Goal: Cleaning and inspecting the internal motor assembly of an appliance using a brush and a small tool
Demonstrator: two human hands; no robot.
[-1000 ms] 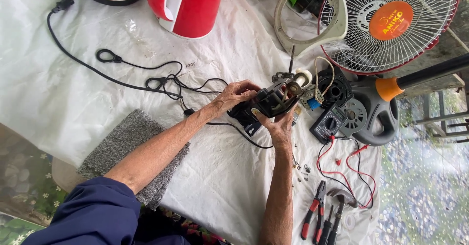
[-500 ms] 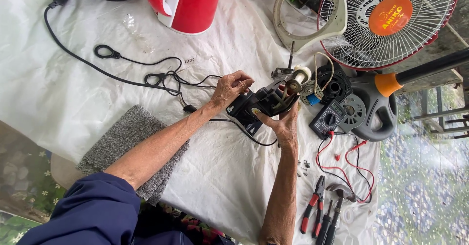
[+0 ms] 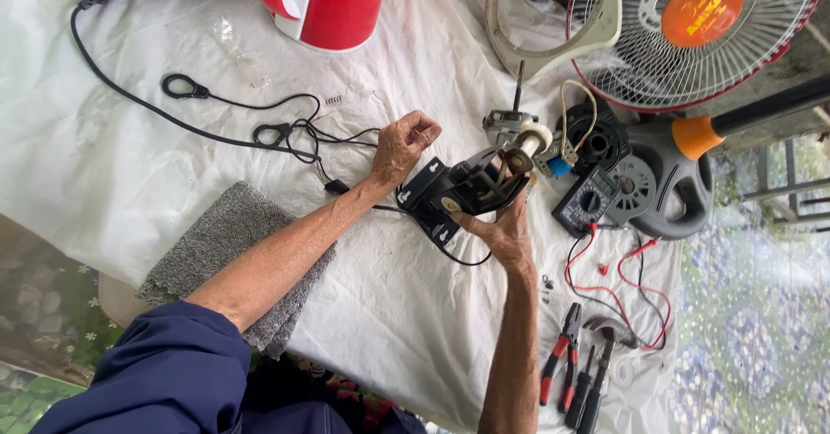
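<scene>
Cupping black motor housing (image 3: 467, 188): right hand (image 3: 500, 231) fingers spread; left hand (image 3: 402, 144) curled.

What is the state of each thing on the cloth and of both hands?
Fan motor assembly: lifted, tilted.
Left hand: closed on the assembly's end.
Right hand: gripping it from below.
Fan guard: detached, lying flat.
Red kettle: upright.
Multimeter: leads attached.
Pliers: lying closed.

The scene is lit by soft, even daylight, only faint shadows are cast, and slight wide-angle stretching is seen at the edges.
</scene>
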